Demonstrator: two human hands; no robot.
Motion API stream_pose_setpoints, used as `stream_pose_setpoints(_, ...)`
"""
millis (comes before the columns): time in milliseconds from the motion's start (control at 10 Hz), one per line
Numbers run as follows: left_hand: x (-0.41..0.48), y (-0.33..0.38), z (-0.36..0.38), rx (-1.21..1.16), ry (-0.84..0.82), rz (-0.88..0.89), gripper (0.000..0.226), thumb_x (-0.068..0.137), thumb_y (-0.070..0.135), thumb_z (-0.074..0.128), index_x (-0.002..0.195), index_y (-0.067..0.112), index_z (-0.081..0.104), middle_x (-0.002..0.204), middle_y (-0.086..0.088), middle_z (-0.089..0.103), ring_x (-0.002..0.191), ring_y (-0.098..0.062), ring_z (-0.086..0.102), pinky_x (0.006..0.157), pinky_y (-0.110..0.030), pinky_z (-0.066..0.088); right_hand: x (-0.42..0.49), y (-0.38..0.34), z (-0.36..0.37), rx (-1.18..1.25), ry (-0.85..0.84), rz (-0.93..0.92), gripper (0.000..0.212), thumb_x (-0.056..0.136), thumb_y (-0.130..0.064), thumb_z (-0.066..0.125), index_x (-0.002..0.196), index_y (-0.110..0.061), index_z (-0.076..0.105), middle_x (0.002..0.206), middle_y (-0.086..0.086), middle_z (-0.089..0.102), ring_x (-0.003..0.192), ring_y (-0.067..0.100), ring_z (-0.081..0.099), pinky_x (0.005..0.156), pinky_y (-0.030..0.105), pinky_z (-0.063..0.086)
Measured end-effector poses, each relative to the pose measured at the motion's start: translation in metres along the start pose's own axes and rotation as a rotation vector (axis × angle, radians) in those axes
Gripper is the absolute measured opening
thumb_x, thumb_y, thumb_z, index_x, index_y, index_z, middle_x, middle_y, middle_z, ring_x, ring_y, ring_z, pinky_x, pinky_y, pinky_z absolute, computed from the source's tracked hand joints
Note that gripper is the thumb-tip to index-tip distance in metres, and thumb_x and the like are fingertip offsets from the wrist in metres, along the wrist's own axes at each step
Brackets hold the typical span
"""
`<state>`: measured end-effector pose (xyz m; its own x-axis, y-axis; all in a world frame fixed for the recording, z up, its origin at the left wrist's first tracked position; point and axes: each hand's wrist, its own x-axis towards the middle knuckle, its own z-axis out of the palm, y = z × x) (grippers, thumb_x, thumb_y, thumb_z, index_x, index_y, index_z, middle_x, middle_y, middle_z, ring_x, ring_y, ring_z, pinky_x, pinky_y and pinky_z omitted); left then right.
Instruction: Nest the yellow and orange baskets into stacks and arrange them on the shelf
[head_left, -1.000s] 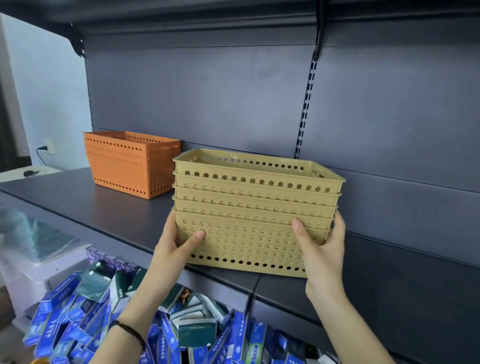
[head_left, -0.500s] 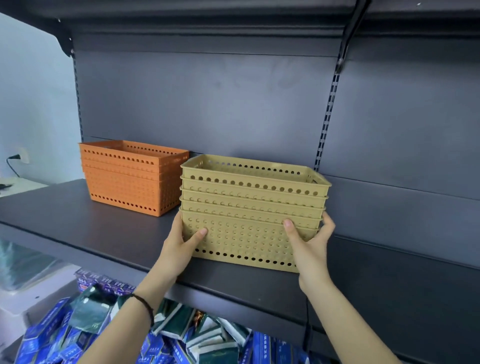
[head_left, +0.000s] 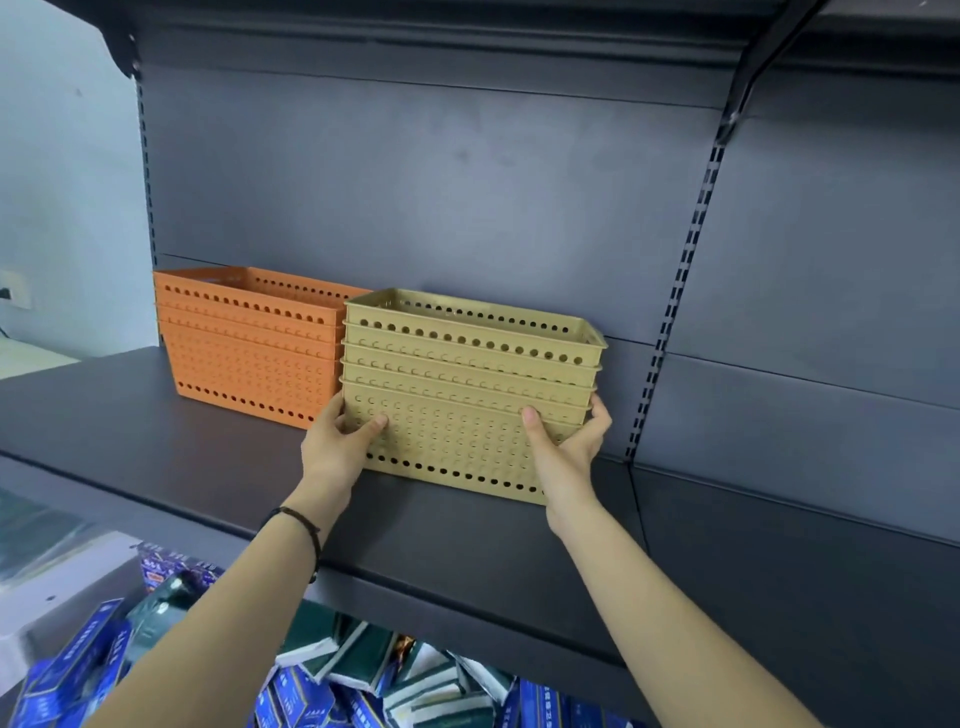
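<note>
The yellow baskets (head_left: 470, 387), full of round holes, are nested in one stack on the dark shelf (head_left: 130, 431), just beside the orange stack (head_left: 244, 353). Your left hand (head_left: 335, 449) and right hand (head_left: 566, 454) grip its two ends, thumbs on the front wall, arms stretched forward.

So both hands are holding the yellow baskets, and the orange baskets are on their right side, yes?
Not quite. The head view shows the orange baskets on the left of the yellow baskets, not the right. The left hand and right hand do both grip the yellow baskets.
</note>
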<state>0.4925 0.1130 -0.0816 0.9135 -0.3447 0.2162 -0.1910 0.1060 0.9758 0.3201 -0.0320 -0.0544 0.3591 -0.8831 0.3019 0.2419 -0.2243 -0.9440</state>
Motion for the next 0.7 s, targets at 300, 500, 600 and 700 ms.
stream_pose_setpoints(300, 0.020, 0.005, 0.011, -0.106, 0.186, -0.117, 0.055, 0.078, 0.017, 0.079, 0.128, 0.011, 0.058, 0.103, 0.002, 0.062, 0.093, -0.014, 0.056, 0.080, -0.022, 0.042, 0.013, 0.006, 0.026, -0.031, 0.044, 0.035, 0.079, 0.088, -0.026, 0.069, 0.145, -0.037, 0.015, 0.129, -0.009, 0.024, 0.114, 0.008, 0.031, 0.095, 0.030, 0.030)
stream_pose_setpoints(500, 0.023, 0.010, 0.011, -0.173, 0.246, -0.164, 0.050, 0.079, 0.012, 0.076, 0.120, 0.008, 0.048, 0.095, -0.002, 0.057, 0.073, -0.009, 0.054, 0.059, -0.019, 0.040, 0.012, 0.004, 0.035, -0.083, 0.038, 0.055, 0.082, 0.088, -0.031, 0.068, 0.146, -0.038, 0.012, 0.137, -0.005, 0.026, 0.114, 0.012, 0.034, 0.093, 0.032, 0.031)
stream_pose_setpoints(600, 0.007, 0.020, -0.004, -0.190, 0.164, -0.227, 0.035, 0.084, 0.016, 0.069, 0.114, 0.014, 0.050, 0.111, -0.010, 0.060, 0.089, -0.021, 0.060, 0.072, -0.030, 0.048, 0.007, -0.007, 0.020, -0.138, -0.093, 0.045, 0.079, 0.091, -0.024, 0.064, 0.147, -0.038, 0.011, 0.141, -0.007, 0.035, 0.121, 0.011, 0.038, 0.100, 0.032, 0.031)
stream_pose_setpoints(700, -0.045, 0.009, -0.048, -0.289, 0.107, -0.163, 0.011, 0.090, 0.007, 0.059, 0.098, 0.015, 0.058, 0.108, -0.018, 0.067, 0.092, -0.024, 0.066, 0.074, -0.032, 0.051, -0.007, -0.015, -0.013, -0.218, -0.263, 0.090, 0.075, 0.097, -0.025, 0.055, 0.149, -0.046, 0.005, 0.143, -0.013, 0.038, 0.127, 0.011, 0.039, 0.106, 0.034, 0.030)
